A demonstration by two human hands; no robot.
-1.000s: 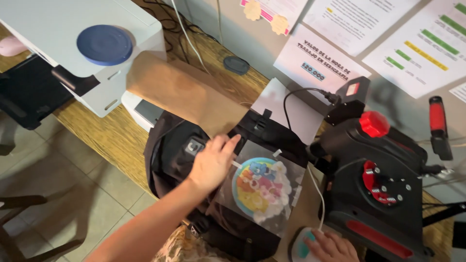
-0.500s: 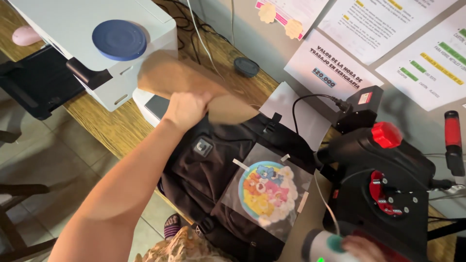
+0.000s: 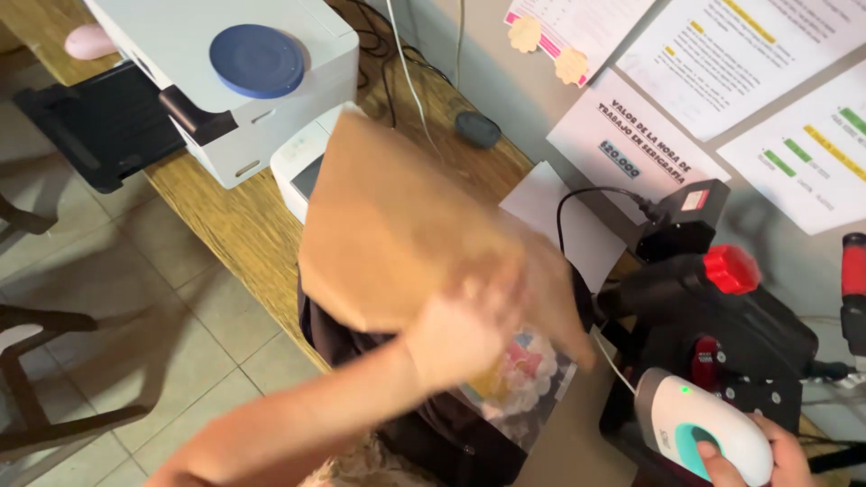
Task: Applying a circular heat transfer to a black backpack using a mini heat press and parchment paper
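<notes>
Pale floor tiles point(image 3: 135, 298) are seen at the near left, and a long wooden table point(image 3: 234, 225) runs from far left to near right beneath a grey wall hung with printed paper sheets point(image 3: 722, 54). At the far left of the table a white box-shaped printer point(image 3: 298, 36) is stood, with a round blue lid point(image 3: 257, 60) laid on top. A black heat press with a red knob point(image 3: 722, 307) is placed at the right. A dark garment point(image 3: 433, 433) is spread at the table's near edge, and a clear film with a colourful round print point(image 3: 523, 379) is laid on it. Above both, a large brown paper sheet point(image 3: 406, 225) is held tilted and blurred; its near edge is gripped by the left hand point(image 3: 465, 329), fingers curled closed on it. At the near right, a small white handheld device with a teal button point(image 3: 699, 437) is grasped by the right hand point(image 3: 767, 464), its fingers wrapped about the near end.
</notes>
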